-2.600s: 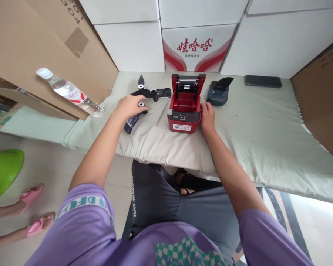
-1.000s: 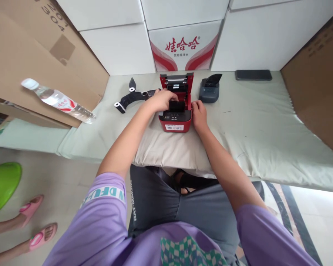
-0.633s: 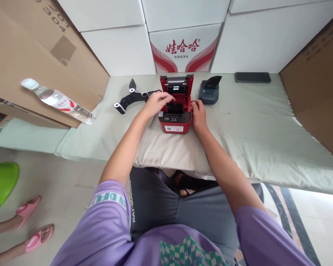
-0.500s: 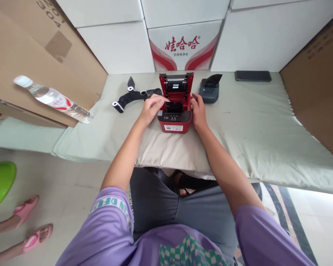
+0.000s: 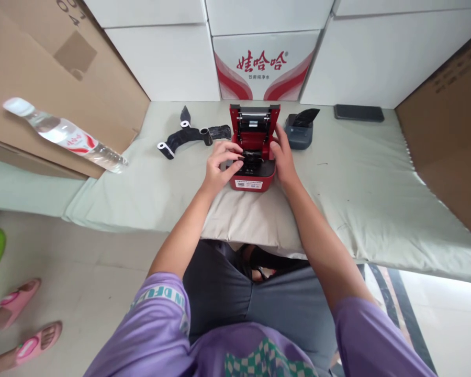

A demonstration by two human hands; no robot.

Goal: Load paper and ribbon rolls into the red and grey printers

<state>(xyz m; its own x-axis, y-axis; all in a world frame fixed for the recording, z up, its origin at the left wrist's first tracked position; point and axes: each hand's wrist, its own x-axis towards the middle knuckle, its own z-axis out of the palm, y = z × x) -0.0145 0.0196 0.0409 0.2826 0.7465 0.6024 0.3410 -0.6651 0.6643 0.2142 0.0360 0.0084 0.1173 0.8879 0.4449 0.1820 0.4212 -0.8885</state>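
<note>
Left hand (image 5: pixel 217 168) seemingly pinches at black roll (image 5: pixel 253 154), which could skew if half-open right hand (image 5: pixel 284 160), steadying red printer (image 5: pixel 249 185), slips.

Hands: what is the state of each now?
Left hand: fingers at the black roll; grip cannot be told.
Right hand: partly open, against the red device.

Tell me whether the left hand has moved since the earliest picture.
Yes: against the red-lettered box behind, the left hand shifted rightward, now at the red device.
</note>
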